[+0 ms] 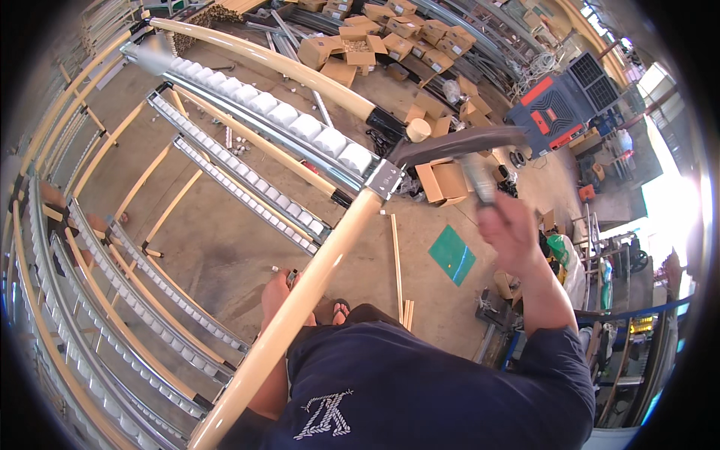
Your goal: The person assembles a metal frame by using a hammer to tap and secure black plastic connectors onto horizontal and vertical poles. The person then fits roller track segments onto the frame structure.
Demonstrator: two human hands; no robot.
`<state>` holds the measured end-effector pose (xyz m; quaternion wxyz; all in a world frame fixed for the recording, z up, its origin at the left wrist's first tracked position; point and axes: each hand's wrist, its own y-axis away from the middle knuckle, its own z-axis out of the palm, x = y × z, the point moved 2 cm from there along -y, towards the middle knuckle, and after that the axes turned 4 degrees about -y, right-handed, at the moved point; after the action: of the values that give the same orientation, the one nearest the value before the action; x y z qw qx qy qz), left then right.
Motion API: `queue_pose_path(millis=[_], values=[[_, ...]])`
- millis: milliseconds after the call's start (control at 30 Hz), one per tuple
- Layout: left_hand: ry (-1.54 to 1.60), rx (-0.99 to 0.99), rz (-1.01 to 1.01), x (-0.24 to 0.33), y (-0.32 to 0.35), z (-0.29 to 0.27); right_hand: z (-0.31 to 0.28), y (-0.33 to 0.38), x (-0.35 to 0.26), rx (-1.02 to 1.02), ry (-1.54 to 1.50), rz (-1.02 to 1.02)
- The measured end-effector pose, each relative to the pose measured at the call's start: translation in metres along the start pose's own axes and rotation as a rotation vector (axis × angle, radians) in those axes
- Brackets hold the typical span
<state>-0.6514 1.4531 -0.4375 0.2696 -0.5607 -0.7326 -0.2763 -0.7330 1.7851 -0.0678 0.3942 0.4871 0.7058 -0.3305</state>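
Observation:
My right hand (512, 234) is raised to the right of the rack's corner, closed round the pale grip of a hammer (478, 180). Its long dark head is smeared by motion, one end by the metal bracket (384, 178). That bracket joins a cream pipe (300, 307) to a roller track (281, 114) with white rollers. Behind the cream pipe, low down, my left hand (276, 291) is closed on a small thing, partly hidden, that I cannot make out. A black pipe joint (386, 122) sits above the bracket.
More roller tracks (142, 300) and cream pipes fill the left side. Cardboard boxes (360, 45) and metal lengths lie at the back. A green sheet (452, 255) and loose cream pipes (397, 262) are on the floor. A grey and orange machine (559, 112) stands far right.

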Motion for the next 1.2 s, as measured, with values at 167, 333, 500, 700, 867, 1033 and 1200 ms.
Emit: queue_pose_path(millis=[167, 333, 500, 700, 867, 1033, 1200], values=[[0.021, 0.01, 0.11, -0.031, -0.002, 0.024, -0.017, -0.005, 0.029, -0.023, 0.268, -0.237], [0.281, 0.024, -0.049, -0.038, -0.023, 0.041, -0.022, -0.023, 0.072, -0.321, 0.308, 0.007], [0.074, -0.141, -0.101, 0.045, -0.029, 0.018, -0.051, -0.014, 0.225, -0.303, 0.293, 0.178], [-0.08, -0.724, -0.143, 0.182, -0.034, 0.047, -0.15, 0.129, 0.602, -0.562, 0.784, 0.996], [-0.278, -0.685, -0.112, 0.211, -0.102, 0.145, -0.194, 0.164, 0.72, -0.74, 0.668, 1.247], [-0.157, -0.65, -0.058, 0.285, -0.189, 0.223, -0.266, 0.081, 0.763, -0.653, 0.627, 1.228], [-0.206, -0.561, -0.098, 0.273, -0.278, 0.272, -0.281, 0.019, 0.829, -0.931, 0.892, 0.708]])
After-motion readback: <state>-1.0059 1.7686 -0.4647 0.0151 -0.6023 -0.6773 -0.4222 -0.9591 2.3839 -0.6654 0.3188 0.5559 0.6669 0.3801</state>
